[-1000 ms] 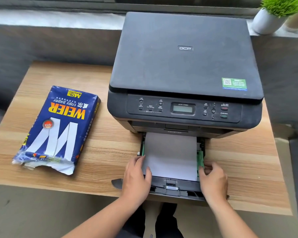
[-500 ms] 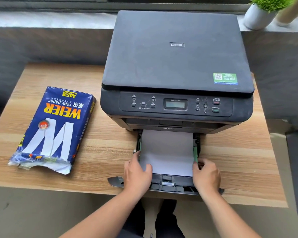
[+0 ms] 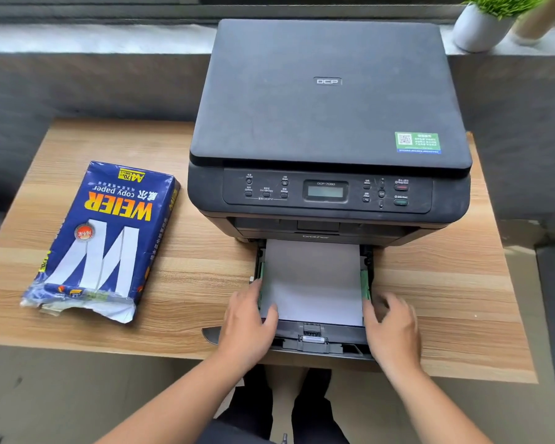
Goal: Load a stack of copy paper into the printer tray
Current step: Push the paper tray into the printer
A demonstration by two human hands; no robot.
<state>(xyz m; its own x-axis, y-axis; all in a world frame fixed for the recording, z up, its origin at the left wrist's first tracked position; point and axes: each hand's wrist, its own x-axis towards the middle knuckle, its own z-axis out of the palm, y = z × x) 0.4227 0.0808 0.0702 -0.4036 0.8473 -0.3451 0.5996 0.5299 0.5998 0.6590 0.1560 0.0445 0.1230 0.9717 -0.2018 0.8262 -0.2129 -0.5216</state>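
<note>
A black printer (image 3: pixel 329 123) stands on a wooden table. Its paper tray (image 3: pixel 321 342) is pulled out toward me, with a stack of white copy paper (image 3: pixel 313 280) lying flat between the green side guides. My left hand (image 3: pixel 247 328) clasps the tray's left wall, thumb on the paper's near left corner. My right hand (image 3: pixel 393 331) lies against the tray's right wall, thumb along the wall and fingers spread on the table; it is motion-blurred.
A torn-open blue ream pack of copy paper (image 3: pixel 103 238) lies on the wooden table (image 3: pixel 446 299) left of the printer. A white plant pot (image 3: pixel 478 27) stands on the ledge at the back right. The tray's front overhangs the table's near edge.
My right hand's fingers have come off the right green guide and spread out beside the tray. The left hand holds the same spot. The view has shifted slightly.
</note>
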